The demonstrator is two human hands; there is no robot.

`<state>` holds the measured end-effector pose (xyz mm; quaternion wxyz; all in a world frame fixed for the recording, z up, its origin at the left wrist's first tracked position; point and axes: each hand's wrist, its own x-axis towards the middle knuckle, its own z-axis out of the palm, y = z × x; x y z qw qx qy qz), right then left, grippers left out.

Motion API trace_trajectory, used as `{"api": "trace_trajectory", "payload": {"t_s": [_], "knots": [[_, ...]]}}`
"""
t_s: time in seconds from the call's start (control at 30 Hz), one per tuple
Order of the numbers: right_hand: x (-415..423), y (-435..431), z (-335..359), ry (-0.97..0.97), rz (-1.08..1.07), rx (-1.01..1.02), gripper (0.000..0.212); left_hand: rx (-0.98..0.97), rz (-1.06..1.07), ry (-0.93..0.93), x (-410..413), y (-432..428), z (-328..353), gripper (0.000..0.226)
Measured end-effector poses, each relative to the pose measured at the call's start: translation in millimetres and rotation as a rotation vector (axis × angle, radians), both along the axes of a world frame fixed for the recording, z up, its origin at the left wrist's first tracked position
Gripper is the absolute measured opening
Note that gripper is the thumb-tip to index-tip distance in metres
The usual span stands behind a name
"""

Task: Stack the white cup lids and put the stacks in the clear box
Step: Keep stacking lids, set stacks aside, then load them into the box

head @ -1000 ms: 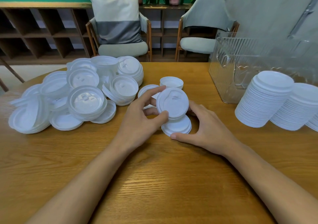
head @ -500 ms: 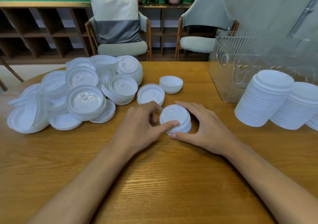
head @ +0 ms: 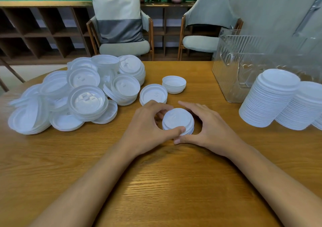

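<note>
A short stack of white cup lids (head: 178,119) sits on the wooden table (head: 156,183) between my hands. My left hand (head: 148,129) curls round its left side, thumb on the front rim. My right hand (head: 207,127) cups the right side, fingers behind the stack and thumb at the front. A loose heap of white lids (head: 76,94) lies to the left. Two small lid piles (head: 153,94) (head: 173,84) sit just beyond my hands. Tall finished lid stacks (head: 271,97) stand at the right, in front of the clear box (head: 244,66).
Two chairs (head: 122,47) (head: 205,42) stand past the table's far edge, with wooden shelving (head: 40,35) behind them. The clear box stands at the far right of the table. Bare tabletop lies in front of my arms.
My left hand brought a few lids down onto the lids on the table. Both hands now close round the joined stack.
</note>
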<state>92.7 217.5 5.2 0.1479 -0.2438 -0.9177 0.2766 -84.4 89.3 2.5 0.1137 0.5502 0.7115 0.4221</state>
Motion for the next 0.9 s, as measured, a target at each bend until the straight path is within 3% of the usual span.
{"api": "trace_trajectory", "payload": {"t_s": [0.67, 0.83, 0.9], "knots": [[2.0, 1.2, 0.9, -0.095, 0.031, 0.012, 0.108, -0.030, 0.001, 0.062, 1.4, 3.3, -3.1, 0.065], [0.9, 0.1, 0.7, -0.084, 0.016, 0.039, 0.105, 0.216, 0.104, 0.240, -16.1, 1.1, -2.8, 0.019], [0.7, 0.5, -0.9, -0.071, 0.006, 0.036, 0.103, 0.160, 0.118, 0.321, -23.4, 4.0, -6.6, 0.026]]}}
